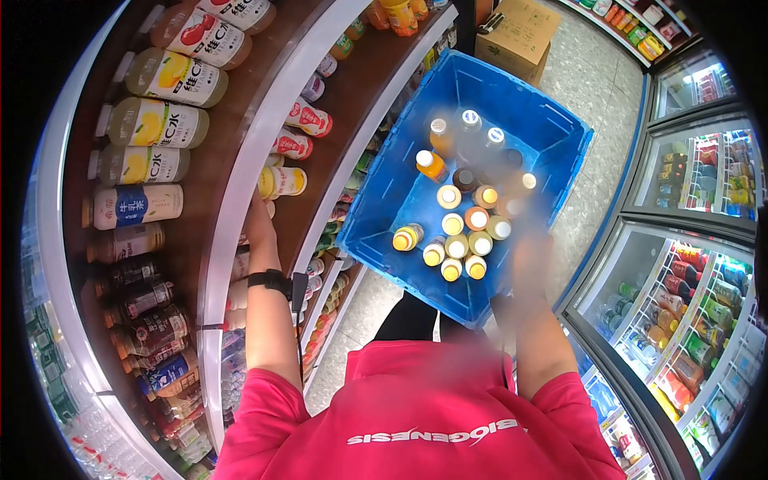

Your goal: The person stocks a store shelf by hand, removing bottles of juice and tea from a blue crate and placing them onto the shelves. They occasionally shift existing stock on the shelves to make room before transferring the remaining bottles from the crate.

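My left hand [258,222] reaches into the shelf on the left, just below a bottle with a yellow and white label [283,182]. The shelf edge hides its fingers, so whether it grips anything does not show. Over the right side of a blue crate [376,240] is my right hand [532,256], badly blurred, its fingers smeared. Inside the crate stand several bottles with pale yellow caps [455,246], an orange drink bottle with a white cap [430,166] and clear bottles with white caps [495,138].
Shelves of drinks line the left, with bottles of lemon-labelled water [160,122] on an upper level. Glass-door fridges [672,312] run along the right. A cardboard box [520,36] sits beyond the crate on the speckled floor [604,88].
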`<control>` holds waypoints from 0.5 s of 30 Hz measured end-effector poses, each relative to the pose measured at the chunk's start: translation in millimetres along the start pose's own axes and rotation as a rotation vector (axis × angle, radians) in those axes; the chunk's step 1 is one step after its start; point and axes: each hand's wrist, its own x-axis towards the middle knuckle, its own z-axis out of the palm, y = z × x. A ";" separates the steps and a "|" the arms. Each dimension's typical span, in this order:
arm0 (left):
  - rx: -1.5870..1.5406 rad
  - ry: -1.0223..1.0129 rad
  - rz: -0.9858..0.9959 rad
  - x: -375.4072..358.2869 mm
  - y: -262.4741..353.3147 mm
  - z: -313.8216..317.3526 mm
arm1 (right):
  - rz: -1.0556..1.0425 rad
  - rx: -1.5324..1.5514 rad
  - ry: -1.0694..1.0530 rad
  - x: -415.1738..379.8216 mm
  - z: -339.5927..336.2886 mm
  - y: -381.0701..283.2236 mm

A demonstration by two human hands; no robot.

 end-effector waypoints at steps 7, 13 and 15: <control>-0.001 -0.054 -0.053 -13.4 -62.4 14.7 | -0.044 -0.031 0.028 -1.6 1.1 3.3; 0.046 -0.283 -0.199 -8.1 -99.5 23.7 | 0.040 -0.001 0.067 -12.1 -7.2 -15.0; 0.173 -0.343 -0.112 2.5 -108.8 26.6 | 0.059 -0.024 0.071 -15.6 -9.7 -21.5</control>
